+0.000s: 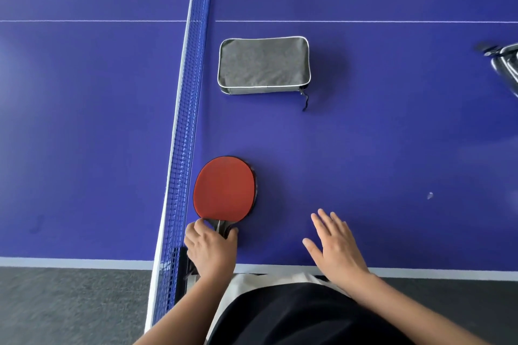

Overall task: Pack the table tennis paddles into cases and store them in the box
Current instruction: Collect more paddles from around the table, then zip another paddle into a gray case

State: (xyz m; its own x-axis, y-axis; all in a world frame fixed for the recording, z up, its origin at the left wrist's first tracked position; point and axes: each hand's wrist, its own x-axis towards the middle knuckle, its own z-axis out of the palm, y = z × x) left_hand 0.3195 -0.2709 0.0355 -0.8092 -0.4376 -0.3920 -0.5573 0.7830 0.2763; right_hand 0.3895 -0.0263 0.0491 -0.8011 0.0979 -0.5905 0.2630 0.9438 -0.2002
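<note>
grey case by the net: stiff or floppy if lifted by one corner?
The grey paddle case looks like soft fabric, so it would probably sag somewhat. It lies flat, so it is unlikely to roll or tip. Its zipper pull trails loose and may dangle.

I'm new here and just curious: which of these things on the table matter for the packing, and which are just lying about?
Part of the job:
- red paddle, handle held by the left hand
- grey case, zipped, lying flat
- right hand, open, empty

Just there:
- net
- blurred metal object at right edge
</note>
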